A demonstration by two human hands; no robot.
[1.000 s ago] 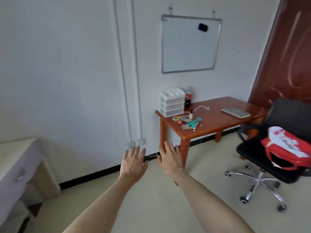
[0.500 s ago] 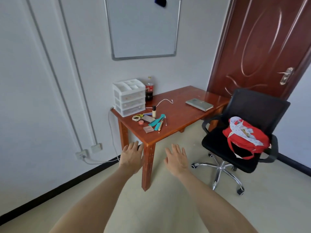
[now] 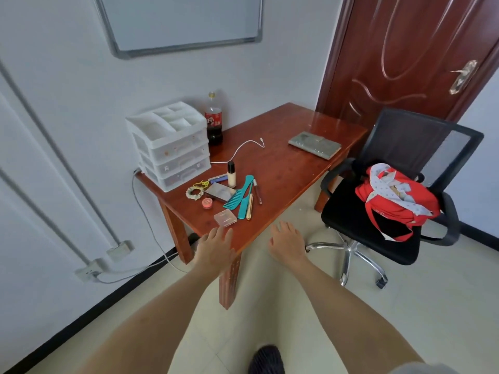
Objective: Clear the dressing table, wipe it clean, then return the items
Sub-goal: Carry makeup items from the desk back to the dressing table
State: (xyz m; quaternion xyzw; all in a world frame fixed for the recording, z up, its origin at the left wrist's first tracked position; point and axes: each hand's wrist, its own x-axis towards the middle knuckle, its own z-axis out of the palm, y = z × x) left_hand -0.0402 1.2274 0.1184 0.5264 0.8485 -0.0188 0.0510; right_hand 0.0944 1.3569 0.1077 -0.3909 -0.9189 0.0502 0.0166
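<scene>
Dressing table [image 3: 283, 168] — one drawer organiser [image 3: 168, 144], two teal combs [image 3: 239, 197], left hand [image 3: 214, 249], right hand [image 3: 286, 242] both spread, empty.

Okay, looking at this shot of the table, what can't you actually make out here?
Head view only:
- Organizer drawers: frosted fronts blur whatever is inside.
- Red bag on the chair: its folds hide the contents.
- Whiteboard: top cut off by the frame edge.
- Cola bottle label: too small to read.
- Left hand: table contact unclear.
</scene>
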